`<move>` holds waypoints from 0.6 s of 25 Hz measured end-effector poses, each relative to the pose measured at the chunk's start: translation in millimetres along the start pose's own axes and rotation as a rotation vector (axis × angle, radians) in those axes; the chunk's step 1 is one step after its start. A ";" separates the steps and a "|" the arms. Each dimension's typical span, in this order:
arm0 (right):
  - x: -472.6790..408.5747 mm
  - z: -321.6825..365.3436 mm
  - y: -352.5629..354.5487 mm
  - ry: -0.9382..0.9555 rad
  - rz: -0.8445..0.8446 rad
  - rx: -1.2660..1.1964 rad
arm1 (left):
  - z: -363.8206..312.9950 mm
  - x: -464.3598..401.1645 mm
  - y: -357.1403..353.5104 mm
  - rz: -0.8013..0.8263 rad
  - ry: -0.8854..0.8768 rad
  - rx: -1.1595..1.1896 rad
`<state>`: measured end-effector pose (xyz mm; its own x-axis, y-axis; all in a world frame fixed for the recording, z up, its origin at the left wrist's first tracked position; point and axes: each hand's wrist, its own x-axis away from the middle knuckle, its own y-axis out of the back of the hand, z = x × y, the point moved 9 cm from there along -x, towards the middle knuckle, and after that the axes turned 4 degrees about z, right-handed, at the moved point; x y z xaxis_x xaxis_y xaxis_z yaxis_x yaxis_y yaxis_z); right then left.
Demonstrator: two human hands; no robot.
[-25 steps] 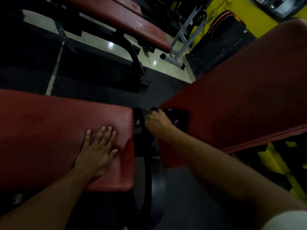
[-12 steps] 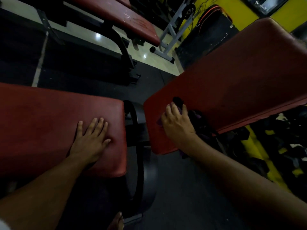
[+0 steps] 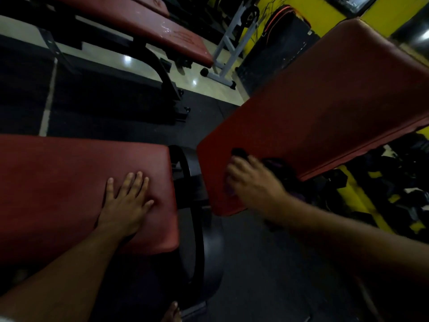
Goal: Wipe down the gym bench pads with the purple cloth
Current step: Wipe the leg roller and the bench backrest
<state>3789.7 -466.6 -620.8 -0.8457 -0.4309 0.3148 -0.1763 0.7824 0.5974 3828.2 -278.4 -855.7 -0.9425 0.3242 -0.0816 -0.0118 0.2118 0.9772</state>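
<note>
Red seat pad (image 3: 69,182): left hand (image 3: 125,205) flat | right hand (image 3: 253,182) presses purple cloth (image 3: 276,166) onto backrest pad (image 3: 325,108) | black frame (image 3: 197,205) between

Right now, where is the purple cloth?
The purple cloth lies under the right hand near the lower end of the tilted red pad, right of the flat pad.

Right hand (image 3: 251,182) motion-blurred, covering most of purple cloth (image 3: 278,165); grip unclear, and backrest pad (image 3: 325,108) cut off at right edge.
</note>
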 end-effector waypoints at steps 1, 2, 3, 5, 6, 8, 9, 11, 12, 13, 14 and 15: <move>14.5 -21.8 8.4 -0.044 -0.034 -0.005 | 1.9 -0.3 0.0 0.015 0.001 -0.003; 25.7 -37.5 13.0 -0.089 -0.034 -0.023 | 2.5 0.1 0.1 0.033 0.007 -0.007; 31.8 -43.4 11.7 -0.139 -0.020 -0.042 | 2.4 1.3 0.2 0.051 0.020 -0.013; 29.6 -22.5 1.8 -0.172 0.001 -0.025 | 2.9 1.3 0.6 0.050 0.038 -0.023; 25.2 0.7 -10.2 -0.146 0.038 -0.028 | 3.6 0.7 0.8 0.046 0.035 -0.029; 13.4 52.4 -34.9 -0.053 0.129 -0.067 | 3.2 -0.1 0.6 0.044 0.025 -0.040; 5.6 74.7 -44.4 -0.013 0.170 -0.102 | 2.6 0.0 -1.3 0.047 0.023 -0.045; -14.2 108.2 -57.4 0.047 0.293 -0.171 | 3.5 -1.2 -2.3 0.022 0.028 -0.044; -24.3 118.4 -61.4 0.072 0.355 -0.196 | 4.6 -1.9 -3.2 0.015 0.032 -0.035; -37.0 122.4 -62.5 0.083 0.388 -0.203 | 5.1 -2.7 -4.4 0.018 0.031 -0.034; -52.1 118.7 -58.2 0.069 0.398 -0.205 | 3.9 -2.9 -4.5 0.016 0.026 -0.045; -71.1 110.1 -51.3 0.042 0.386 -0.205 | 2.4 -2.5 -3.9 0.003 0.019 -0.055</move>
<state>3803.5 -426.6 -755.0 -0.8079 -0.1459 0.5709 0.2557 0.7861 0.5627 3831.4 -277.9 -859.8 -0.9486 0.3075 -0.0752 -0.0266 0.1591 0.9869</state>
